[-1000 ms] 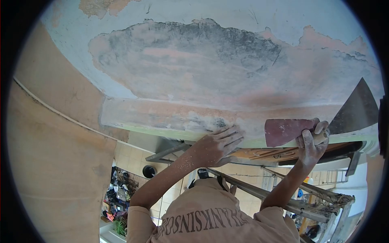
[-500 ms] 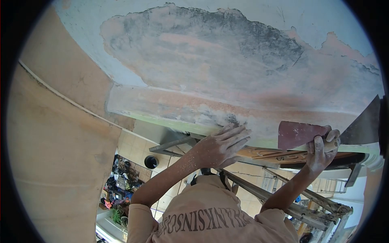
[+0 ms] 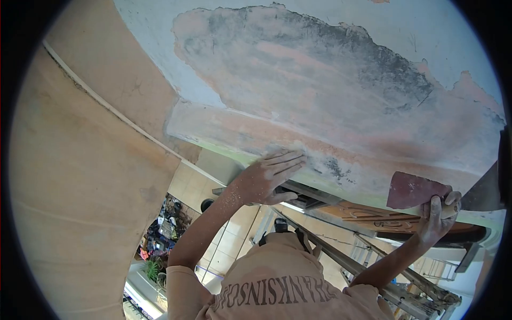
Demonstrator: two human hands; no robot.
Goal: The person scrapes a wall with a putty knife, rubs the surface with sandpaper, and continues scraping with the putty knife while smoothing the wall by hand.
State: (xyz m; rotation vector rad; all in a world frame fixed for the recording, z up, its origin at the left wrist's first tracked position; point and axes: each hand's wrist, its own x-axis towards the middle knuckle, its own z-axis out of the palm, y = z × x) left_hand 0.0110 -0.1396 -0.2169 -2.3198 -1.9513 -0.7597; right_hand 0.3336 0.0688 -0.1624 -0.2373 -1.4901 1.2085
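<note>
The left hand (image 3: 268, 178) lies with straight fingers on the plaster ledge (image 3: 224, 125), gripping nothing visible; the right hand (image 3: 439, 217) clasps a scraper (image 3: 484, 191) and reddish sheet (image 3: 415, 190). Below the left fingers: black bucket (image 3: 206, 205), contents indistinct.

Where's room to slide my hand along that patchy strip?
Between the left hand and the red piece, the strip is free; also from the left hand to the brown wall. Crowded: right hand, red piece and dark sheet bunch together.
</note>
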